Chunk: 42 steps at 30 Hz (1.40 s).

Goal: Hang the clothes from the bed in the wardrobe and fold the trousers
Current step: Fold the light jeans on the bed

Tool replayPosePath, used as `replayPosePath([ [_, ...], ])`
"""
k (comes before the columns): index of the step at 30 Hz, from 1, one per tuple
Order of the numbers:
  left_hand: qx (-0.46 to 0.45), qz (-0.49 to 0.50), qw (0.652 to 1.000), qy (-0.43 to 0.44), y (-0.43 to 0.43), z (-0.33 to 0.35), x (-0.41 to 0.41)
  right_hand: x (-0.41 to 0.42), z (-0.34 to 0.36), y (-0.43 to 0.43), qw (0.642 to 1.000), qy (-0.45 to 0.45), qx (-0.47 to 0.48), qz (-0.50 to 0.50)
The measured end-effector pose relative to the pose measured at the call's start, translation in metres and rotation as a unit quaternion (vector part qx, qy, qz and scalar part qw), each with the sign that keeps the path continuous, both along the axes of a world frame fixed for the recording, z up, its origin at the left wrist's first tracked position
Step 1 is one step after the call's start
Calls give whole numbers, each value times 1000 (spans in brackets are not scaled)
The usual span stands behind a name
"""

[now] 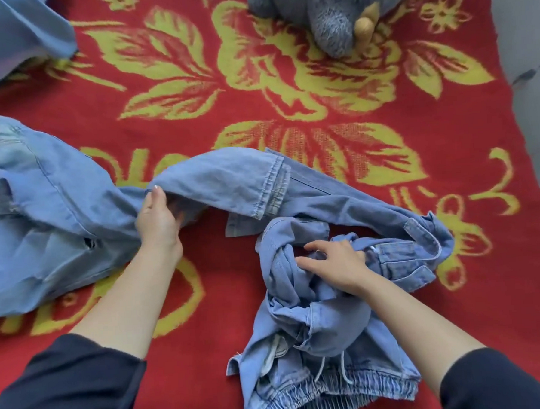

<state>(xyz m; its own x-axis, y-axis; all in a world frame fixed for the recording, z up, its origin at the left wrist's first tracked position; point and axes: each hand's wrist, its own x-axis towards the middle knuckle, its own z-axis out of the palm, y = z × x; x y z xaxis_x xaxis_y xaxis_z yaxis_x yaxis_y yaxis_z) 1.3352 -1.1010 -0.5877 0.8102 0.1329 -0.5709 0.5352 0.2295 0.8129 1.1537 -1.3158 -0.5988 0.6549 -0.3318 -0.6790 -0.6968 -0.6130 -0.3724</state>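
Head view: a person leaned over a red blanket [367,111] with a yellow flower pattern, both forearms reaching forward out of dark sleeves [62,390].
Trousers: light blue denim trousers [223,178] lay tangled across the near half of the blanket, running from the left edge to the lower right.
Waistband: the elastic waistband [328,392], with a pale drawstring, lay nearest the person at the bottom right.
Hem: a stitched leg hem [274,188] lay over another strip of denim near the middle.
Left hand: the left hand [158,219] pinched a fold of trouser leg, thumb on top and fingers under the cloth, and that fold stood raised off the blanket.
Right hand: the right hand [337,263] rested on the twisted bunch of denim above the waistband, fingers spread and loosely bent; whether it gripped the cloth could not be told.
Plush toy: a grey plush toy [331,23] sat at the far edge of the blanket, well apart from the trousers.
Blue cloth: another blue cloth [18,30] filled the far left corner, blurred.
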Motion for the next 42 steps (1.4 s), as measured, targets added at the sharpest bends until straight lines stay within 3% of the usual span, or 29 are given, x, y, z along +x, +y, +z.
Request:
replayPosePath([
  [3, 7, 184, 982, -38, 32, 14, 30, 6, -1, 8, 1000, -14, 12, 10],
  [5, 59, 236, 969, -43, 53, 14, 38, 7, -1, 11, 998, -29, 44, 19],
  [7, 150, 126, 980, 25, 49, 11, 24, 7, -2, 15, 996, -30, 70, 45],
  [9, 190, -99, 972, 97, 16, 8, -10, 9, -1, 23, 992, -11, 100, 80],
  [11, 189, -284, 936, 91, -18, 2, -41, 14, 2, 25, 986, -4, 140, 94],
  [13, 204, -397, 894, 45, -43, -6, -62, 23, 3, 14, 985, -62, 154, 35],
  [14, 230, -440, 868, 24, -50, -11, -69, 29, 1, 3, 987, -104, 118, -13],
  [17, 350, -520, 778, -22, -56, -24, -79, 41, -7, -42, 984, -141, -94, -63],
  [19, 373, -540, 754, -10, -56, -29, -82, 41, -16, -67, 984, -34, -174, 1],
  [22, 415, -553, 722, 26, -51, -34, -77, 35, -33, -83, 972, 119, -188, 80],
  [24, 480, -549, 684, 13, -49, -30, -63, 39, -40, -91, 979, 83, -182, 46],
  [25, 500, -536, 680, -10, -51, -26, -52, 44, -39, -97, 985, 40, -167, -32],
  [26, 503, -516, 693, -33, -55, -20, -38, 50, -35, -106, 978, -15, -142, -155],
  [27, 490, -489, 720, -53, -61, -11, -22, 56, -27, -119, 946, -75, -106, -296],
  [29, 391, -401, 825, -73, -80, 14, 10, 67, -5, -153, 837, -197, -59, -508],
  [31, 223, -289, 927, -89, -106, 42, 42, 72, 18, -189, 770, -278, -107, -564],
  [32, 153, -236, 953, -110, -121, 58, 57, 73, 27, -203, 761, -299, -144, -558],
  [34, 54, -184, 962, -193, -148, 86, 87, 72, 38, -217, 784, -318, -169, -505],
  [36, -22, -203, 950, -238, -167, 105, 107, 67, 37, -214, 864, -278, -164, -387],
  [38, -37, -261, 941, -213, -174, 105, 106, 59, 31, -198, 921, -235, -158, -269],
  [40, 52, -329, 925, -183, -167, 83, 83, 50, 17, -172, 945, -205, -140, -211],
  [42, 232, -382, 884, -135, -145, 38, 49, 42, -1, -142, 961, -177, -104, -184],
])
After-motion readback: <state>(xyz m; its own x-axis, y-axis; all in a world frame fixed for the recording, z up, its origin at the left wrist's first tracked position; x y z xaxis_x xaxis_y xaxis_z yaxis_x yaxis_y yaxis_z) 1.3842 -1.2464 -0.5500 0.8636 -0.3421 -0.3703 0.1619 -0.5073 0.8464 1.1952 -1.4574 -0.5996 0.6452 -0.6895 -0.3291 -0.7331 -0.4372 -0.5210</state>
